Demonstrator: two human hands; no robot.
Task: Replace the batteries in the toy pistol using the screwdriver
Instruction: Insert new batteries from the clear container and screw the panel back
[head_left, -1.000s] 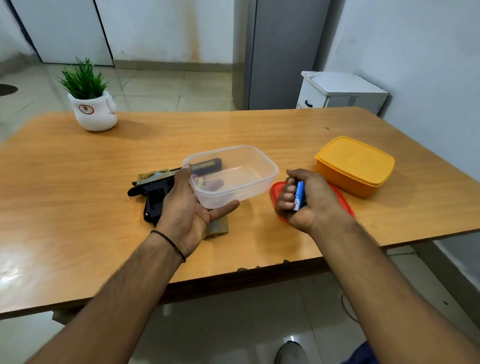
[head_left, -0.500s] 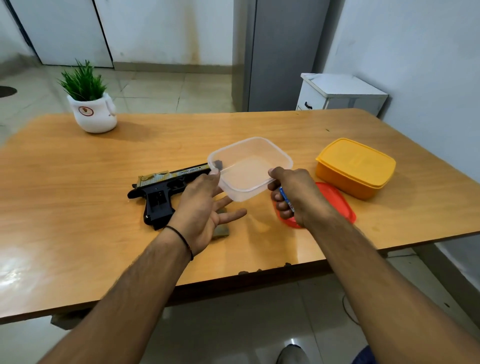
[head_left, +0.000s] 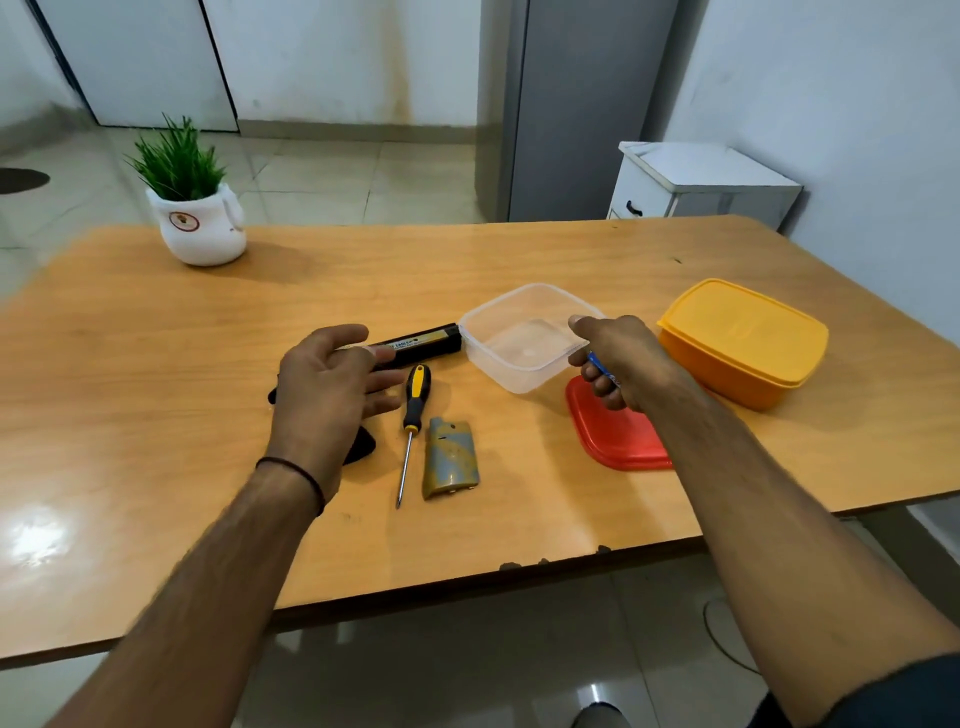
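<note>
Toy pistol (head_left: 421, 345) lies beside open clear tub (head_left: 511, 382); orange box (head_left: 737, 338) closed.

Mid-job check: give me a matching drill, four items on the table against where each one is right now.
Things:
1. screwdriver
2. battery cover
3. red lid
4. blue battery

Places:
A. held in the right hand
B. flat on the table, just right of the screwdriver
C. partly under the right wrist
D. between the left hand and the battery cover

Pairs: 1-D, 2-B, 3-C, 4-A
</note>
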